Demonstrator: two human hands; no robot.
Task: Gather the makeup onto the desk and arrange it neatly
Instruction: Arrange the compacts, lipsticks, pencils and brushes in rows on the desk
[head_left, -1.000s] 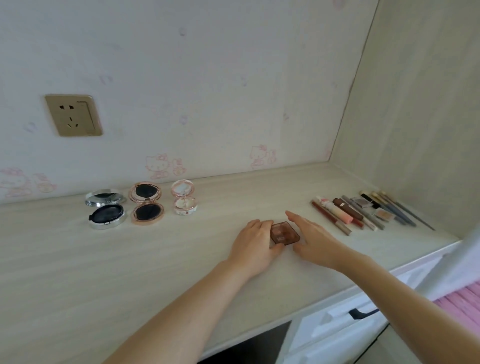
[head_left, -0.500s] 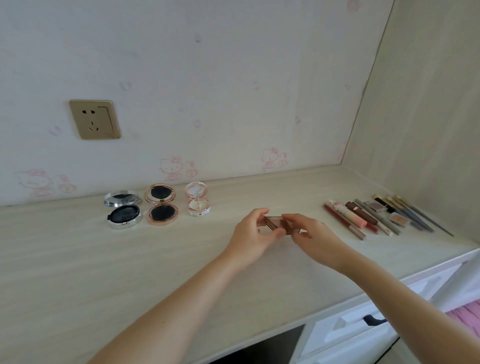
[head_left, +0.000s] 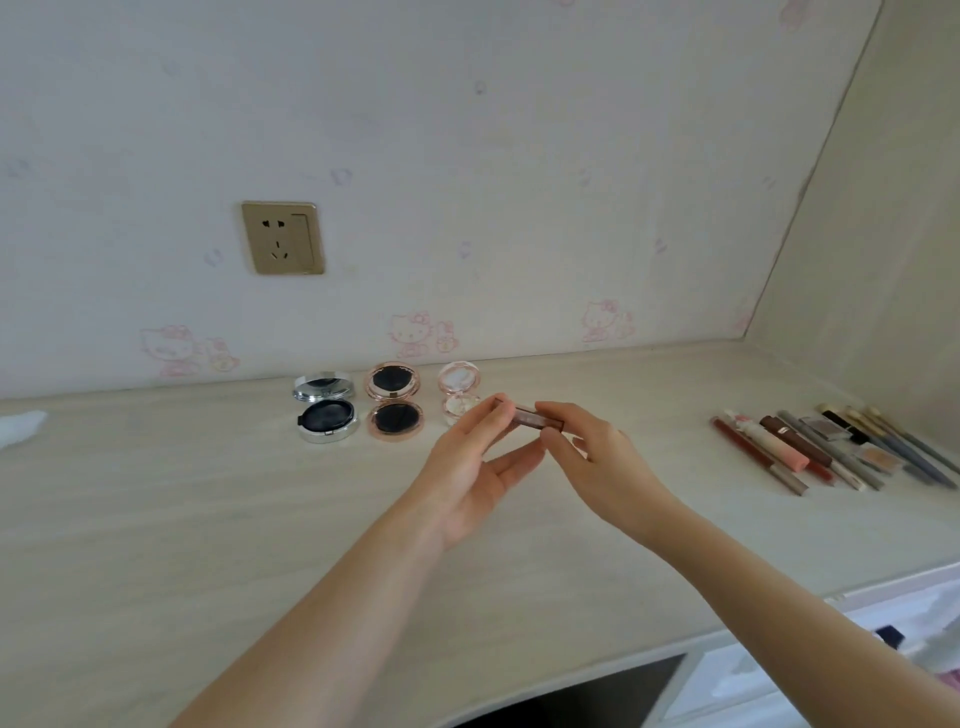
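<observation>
Head view: both hands, left (head_left: 467, 467) and right (head_left: 597, 457), now pinch the brown palette (head_left: 530, 418), lifted off the desk (head_left: 208, 519).

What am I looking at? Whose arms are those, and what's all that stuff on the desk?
A person wears a camera on their head, so you see their own arms reaching out. The left hand and right hand together hold a small brown makeup case above the desk. Behind it lie three open round compacts in a row. At the right, pencils and brushes lie side by side. A power socket sits on the wall.
</observation>
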